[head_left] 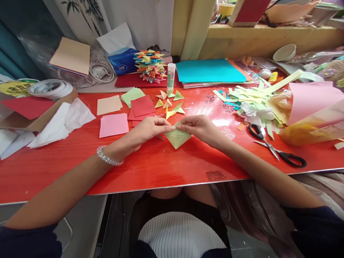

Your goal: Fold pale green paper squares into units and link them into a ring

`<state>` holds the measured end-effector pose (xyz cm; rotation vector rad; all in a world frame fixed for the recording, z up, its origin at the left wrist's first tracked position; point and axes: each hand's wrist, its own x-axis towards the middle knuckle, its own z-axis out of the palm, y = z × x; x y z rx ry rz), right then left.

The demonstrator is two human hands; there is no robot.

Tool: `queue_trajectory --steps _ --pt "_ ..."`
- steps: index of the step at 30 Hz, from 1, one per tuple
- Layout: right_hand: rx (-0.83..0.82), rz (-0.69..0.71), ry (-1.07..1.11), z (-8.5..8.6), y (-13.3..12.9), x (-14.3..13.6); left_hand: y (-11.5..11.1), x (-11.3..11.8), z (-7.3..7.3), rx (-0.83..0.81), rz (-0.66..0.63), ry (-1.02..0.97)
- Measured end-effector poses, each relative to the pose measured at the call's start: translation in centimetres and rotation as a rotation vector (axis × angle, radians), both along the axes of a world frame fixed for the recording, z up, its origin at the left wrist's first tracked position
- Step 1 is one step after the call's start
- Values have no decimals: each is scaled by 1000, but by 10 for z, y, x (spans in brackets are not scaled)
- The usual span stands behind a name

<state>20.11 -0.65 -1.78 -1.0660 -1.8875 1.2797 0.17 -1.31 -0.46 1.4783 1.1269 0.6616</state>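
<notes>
A light green square of paper [176, 139] is held cornerwise just over the red table, one corner toward me, with creases across it. My left hand [154, 129] pinches its upper left edge between thumb and fingers. On the other side, my right hand [198, 129] pinches the upper right edge, its fingertips close to the left ones. Part of the paper's top is hidden by the fingers. Just beyond lie several small folded paper pieces [167, 104] in yellow, green and peach, beside an upright glue stick [171, 79].
Pink sheets [114, 125], red sheets [142, 106], peach sheets [109, 105] and green sheets [132, 96] lie left of centre. Black-handled scissors [268, 145] lie open at right, near paper strips [252, 95]. Behind stand a layered paper model [150, 66] and blue sheets [209, 71].
</notes>
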Motion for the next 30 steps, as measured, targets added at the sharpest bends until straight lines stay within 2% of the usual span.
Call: queue_trajectory --steps 5,14,18,20,22,25,28,30 --pt "6 50 -93 1 -1 1 -3 1 -2 101 12 -29" --pt "0 96 -129 0 -3 -2 -5 7 -11 197 44 70" --pt "18 40 -78 -2 -1 -1 -5 5 -7 167 -7 120" --pt "-19 -9 -4 -3 0 -2 -4 3 -5 129 -72 129" --pt "-76 -41 63 -3 1 -2 -3 1 -3 112 -86 95" --pt "-205 -10 164 2 1 0 -2 -1 -3 109 -4 30" --pt "-347 87 248 6 3 4 -2 0 -4 94 70 -2" --pt "-381 107 258 7 5 6 -3 1 -4 113 96 -10"
